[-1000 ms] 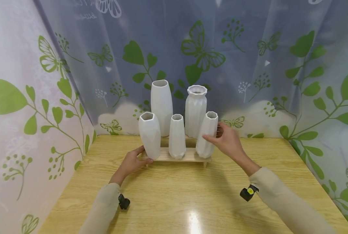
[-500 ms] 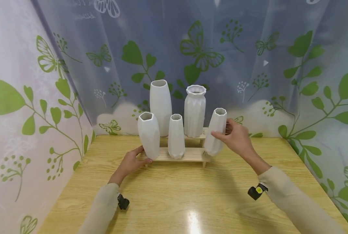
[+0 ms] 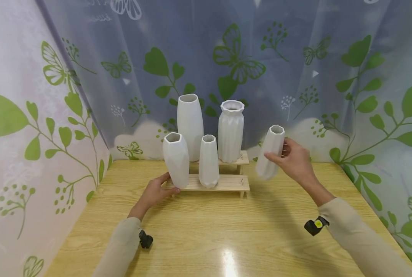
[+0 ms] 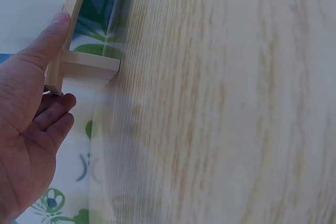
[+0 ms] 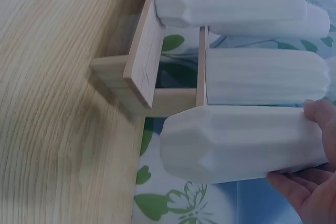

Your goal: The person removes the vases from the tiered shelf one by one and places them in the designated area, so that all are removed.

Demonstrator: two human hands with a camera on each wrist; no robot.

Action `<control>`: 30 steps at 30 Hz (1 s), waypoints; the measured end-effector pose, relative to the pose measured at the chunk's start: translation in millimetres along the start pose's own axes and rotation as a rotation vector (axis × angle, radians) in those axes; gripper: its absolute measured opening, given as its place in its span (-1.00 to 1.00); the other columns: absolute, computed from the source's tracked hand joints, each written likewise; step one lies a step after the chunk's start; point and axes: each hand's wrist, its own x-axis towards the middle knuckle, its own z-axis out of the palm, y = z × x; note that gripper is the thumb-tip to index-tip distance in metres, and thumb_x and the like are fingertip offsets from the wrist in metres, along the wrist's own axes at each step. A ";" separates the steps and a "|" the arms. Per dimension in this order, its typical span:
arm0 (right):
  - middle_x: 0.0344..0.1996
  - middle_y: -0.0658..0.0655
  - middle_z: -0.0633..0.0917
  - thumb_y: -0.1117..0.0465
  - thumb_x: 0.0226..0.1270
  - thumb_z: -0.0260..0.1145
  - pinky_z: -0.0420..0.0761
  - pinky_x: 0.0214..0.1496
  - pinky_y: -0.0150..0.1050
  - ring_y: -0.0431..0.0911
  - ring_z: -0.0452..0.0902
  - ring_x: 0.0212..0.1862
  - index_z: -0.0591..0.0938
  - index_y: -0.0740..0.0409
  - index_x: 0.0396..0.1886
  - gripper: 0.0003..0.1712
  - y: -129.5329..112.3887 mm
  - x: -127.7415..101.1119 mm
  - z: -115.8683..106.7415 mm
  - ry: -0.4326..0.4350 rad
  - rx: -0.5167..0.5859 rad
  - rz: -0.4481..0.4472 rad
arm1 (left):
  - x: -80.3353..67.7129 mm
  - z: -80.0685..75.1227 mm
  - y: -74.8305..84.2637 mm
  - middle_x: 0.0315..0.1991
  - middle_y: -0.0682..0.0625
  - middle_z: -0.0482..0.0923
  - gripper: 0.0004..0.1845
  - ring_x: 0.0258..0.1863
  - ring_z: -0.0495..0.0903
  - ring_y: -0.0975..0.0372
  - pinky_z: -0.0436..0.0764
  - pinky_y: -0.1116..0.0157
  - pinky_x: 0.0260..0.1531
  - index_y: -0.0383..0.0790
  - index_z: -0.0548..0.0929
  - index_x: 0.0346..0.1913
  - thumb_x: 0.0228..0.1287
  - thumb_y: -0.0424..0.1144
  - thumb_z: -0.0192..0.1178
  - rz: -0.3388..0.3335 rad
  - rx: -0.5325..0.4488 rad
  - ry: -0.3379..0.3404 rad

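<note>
In the head view my right hand (image 3: 296, 161) grips a white faceted vase (image 3: 271, 154), thumb on the near side and fingers behind. The vase tilts, held off to the right of a two-step wooden stand (image 3: 231, 183). From the right wrist view, the held vase (image 5: 241, 142) has its base beyond the stand's end. My left hand (image 3: 155, 192) grips the left end of the lower step, thumb along the front and fingers behind, as the left wrist view shows on the stand's wood (image 4: 89, 61). Beside that hand stands a pentagon-mouthed white vase (image 3: 176, 161).
A slim white vase (image 3: 209, 163) stands mid lower step. On the upper step are a tall smooth vase (image 3: 190, 123) and a ruffle-rimmed fluted vase (image 3: 231, 130). A patterned curtain (image 3: 282, 77) hangs behind the wooden table (image 3: 199, 231).
My right hand has lifted the faceted vase off the right end of the lower step and carried it right and slightly up. The left hand keeps its place on the stand.
</note>
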 end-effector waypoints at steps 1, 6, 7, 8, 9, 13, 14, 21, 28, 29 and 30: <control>-0.02 0.39 0.63 -0.15 0.06 0.47 0.68 -0.16 0.07 0.22 0.63 -0.05 0.47 0.30 0.17 -0.18 2.1 0.5 -1.8 0.010 -0.007 0.000 | -0.1 -0.1 0.0 0.33 -0.09 0.37 -0.14 0.36 0.27 -0.02 0.32 -0.09 0.28 -0.12 0.35 0.40 0.04 0.07 0.42 -0.004 0.002 0.001; -0.04 0.40 0.64 -0.18 0.05 0.47 0.67 -0.16 0.10 0.23 0.64 -0.06 0.49 0.31 0.13 -0.18 12.9 2.9 -11.4 0.058 -0.039 -0.007 | -0.7 -1.2 1.2 0.33 -0.10 0.36 -0.15 0.36 0.26 -0.02 0.31 -0.09 0.28 -0.13 0.35 0.40 0.05 0.05 0.42 -0.003 -0.002 0.002; -0.04 0.41 0.64 -0.18 0.05 0.47 0.67 -0.16 0.11 0.23 0.63 -0.06 0.49 0.31 0.13 -0.18 15.2 3.2 -13.6 0.063 -0.042 -0.003 | -0.7 -1.4 1.5 0.33 -0.10 0.36 -0.16 0.36 0.27 -0.02 0.31 -0.09 0.28 -0.13 0.35 0.40 0.05 0.04 0.42 -0.002 -0.005 0.003; -0.03 0.41 0.64 -0.19 0.05 0.46 0.66 -0.16 0.12 0.24 0.63 -0.05 0.49 0.32 0.13 -0.17 17.7 3.3 -15.9 0.067 -0.047 0.003 | -0.8 -1.6 2.0 0.33 -0.10 0.36 -0.16 0.36 0.27 -0.02 0.31 -0.09 0.28 -0.14 0.35 0.40 0.05 0.03 0.42 0.001 -0.009 0.002; -0.03 0.41 0.63 -0.20 0.05 0.45 0.66 -0.15 0.12 0.24 0.62 -0.05 0.48 0.32 0.14 -0.16 20.1 3.4 -18.1 0.069 -0.051 0.012 | -0.6 -1.8 2.1 0.33 -0.10 0.36 -0.16 0.36 0.27 -0.02 0.31 -0.09 0.28 -0.14 0.35 0.40 0.06 0.02 0.42 0.003 -0.010 0.001; 0.01 0.44 0.60 -0.23 0.09 0.42 0.64 -0.12 0.15 0.28 0.59 -0.01 0.44 0.35 0.19 -0.11 30.7 3.1 -26.4 0.066 -0.062 0.049 | -0.4 -1.8 1.4 0.33 -0.09 0.36 -0.17 0.35 0.28 -0.01 0.31 -0.08 0.28 -0.13 0.35 0.40 0.06 0.01 0.42 0.002 -0.007 0.003; 0.02 0.45 0.59 -0.23 0.09 0.41 0.64 -0.11 0.15 0.29 0.58 0.00 0.44 0.35 0.20 -0.11 33.5 3.1 -28.1 0.068 -0.064 0.056 | -0.4 -1.8 1.1 0.33 -0.09 0.36 -0.17 0.35 0.28 -0.01 0.31 -0.08 0.28 -0.12 0.35 0.40 0.06 0.02 0.42 0.002 -0.006 0.003; -0.01 0.48 0.59 -0.19 0.11 0.43 0.63 -0.11 0.16 0.31 0.58 -0.01 0.45 0.40 0.17 -0.14 51.6 3.7 -37.5 0.109 -0.103 0.066 | -1.8 -0.8 -0.6 0.33 -0.08 0.37 -0.14 0.35 0.28 -0.01 0.33 -0.09 0.27 -0.12 0.36 0.39 0.03 0.07 0.42 0.008 -0.009 0.001; 0.02 0.52 0.56 -0.19 0.16 0.38 0.59 -0.08 0.20 0.34 0.55 0.01 0.41 0.45 0.20 -0.11 73.5 6.0 -49.4 0.111 -0.132 0.105 | -1.5 0.0 -1.3 0.33 -0.07 0.36 -0.14 0.36 0.27 0.00 0.32 -0.08 0.28 -0.11 0.35 0.40 0.03 0.09 0.41 0.012 -0.027 0.000; 0.02 0.52 0.56 -0.20 0.16 0.38 0.59 -0.07 0.20 0.34 0.55 0.01 0.41 0.44 0.20 -0.11 76.7 6.2 -50.9 0.114 -0.132 0.116 | -1.3 -0.1 -1.4 0.34 -0.07 0.36 -0.14 0.36 0.27 0.00 0.32 -0.08 0.28 -0.10 0.34 0.40 0.03 0.10 0.41 0.014 -0.028 -0.001; 0.03 0.52 0.55 -0.20 0.16 0.37 0.58 -0.06 0.20 0.35 0.54 0.02 0.41 0.44 0.21 -0.10 79.7 6.1 -52.6 0.112 -0.134 0.128 | -1.3 -0.1 -1.3 0.34 -0.07 0.36 -0.14 0.36 0.26 0.00 0.31 -0.08 0.28 -0.10 0.34 0.40 0.04 0.10 0.41 0.016 -0.030 -0.001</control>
